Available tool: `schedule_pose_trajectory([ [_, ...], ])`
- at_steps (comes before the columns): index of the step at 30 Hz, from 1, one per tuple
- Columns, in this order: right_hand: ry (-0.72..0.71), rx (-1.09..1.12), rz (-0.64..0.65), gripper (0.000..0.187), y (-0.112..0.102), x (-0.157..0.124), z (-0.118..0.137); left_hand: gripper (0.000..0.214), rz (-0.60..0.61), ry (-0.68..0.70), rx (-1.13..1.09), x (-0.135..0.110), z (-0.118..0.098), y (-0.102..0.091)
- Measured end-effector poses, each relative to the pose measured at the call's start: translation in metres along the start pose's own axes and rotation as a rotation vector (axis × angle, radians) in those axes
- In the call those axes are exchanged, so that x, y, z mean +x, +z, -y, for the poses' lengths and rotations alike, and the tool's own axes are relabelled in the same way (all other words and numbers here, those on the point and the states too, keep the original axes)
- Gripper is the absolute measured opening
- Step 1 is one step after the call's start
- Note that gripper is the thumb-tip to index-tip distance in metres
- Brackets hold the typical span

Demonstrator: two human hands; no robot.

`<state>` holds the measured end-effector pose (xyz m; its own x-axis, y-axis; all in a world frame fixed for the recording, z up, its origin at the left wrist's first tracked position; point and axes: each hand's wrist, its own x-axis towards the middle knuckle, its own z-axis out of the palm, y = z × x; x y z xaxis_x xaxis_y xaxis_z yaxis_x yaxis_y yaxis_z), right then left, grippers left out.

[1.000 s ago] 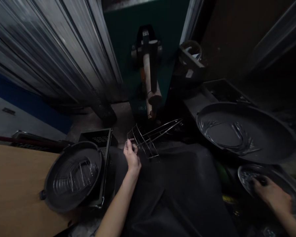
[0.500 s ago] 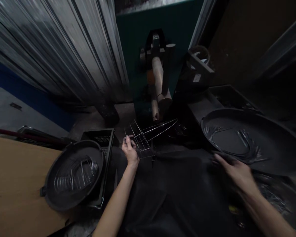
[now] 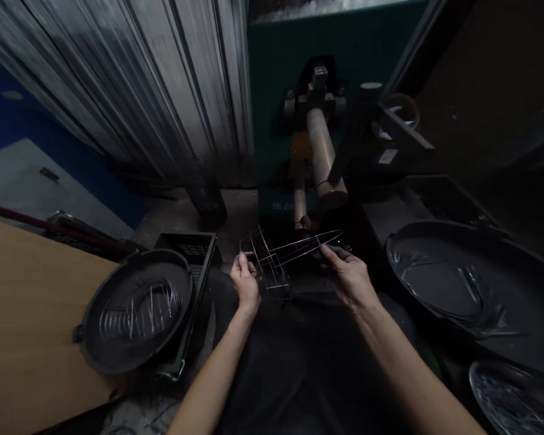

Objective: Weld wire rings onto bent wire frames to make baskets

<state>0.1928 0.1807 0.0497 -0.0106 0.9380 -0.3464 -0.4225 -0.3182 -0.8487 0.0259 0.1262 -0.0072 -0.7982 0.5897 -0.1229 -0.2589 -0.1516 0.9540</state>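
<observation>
A thin wire frame (image 3: 275, 264), with a basket-like grid at its left and a long narrow loop to the right, is held up in front of me. My left hand (image 3: 245, 283) is closed on the left edge of the grid. At the loop's right part, my right hand (image 3: 351, 277) pinches the wire between thumb and fingers; whether it also holds a loose piece is too dark to tell. Just beyond the frame is a machine with a thick metal cylinder (image 3: 323, 154) above a thinner rod (image 3: 300, 202). The rod's lower end is close behind the loop.
To the left, a round black pan (image 3: 138, 356) with bent wires rests over a dark plastic crate (image 3: 199, 254). A larger black pan (image 3: 535, 302) with bundled wires stands at right. Below it is a bowl (image 3: 476, 386) of small metal pieces. A wooden board (image 3: 31, 314) borders the left.
My right hand has moved left from beside the large pan to the wire loop and now grips it. My left hand keeps its hold on the grid. The view has shifted slightly.
</observation>
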Motion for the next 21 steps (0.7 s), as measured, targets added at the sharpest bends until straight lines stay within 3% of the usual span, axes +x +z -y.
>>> schedule_pose_trajectory([
  [11,0.063,-0.008,0.014,0.038,0.007,0.003,0.003,0.041,0.023,-0.017,0.053,0.004,-0.010,0.003],
  [21,0.119,0.043,-0.056,0.025,0.021,0.004,0.015,0.040,0.064,-0.057,0.022,0.011,-0.027,0.006],
])
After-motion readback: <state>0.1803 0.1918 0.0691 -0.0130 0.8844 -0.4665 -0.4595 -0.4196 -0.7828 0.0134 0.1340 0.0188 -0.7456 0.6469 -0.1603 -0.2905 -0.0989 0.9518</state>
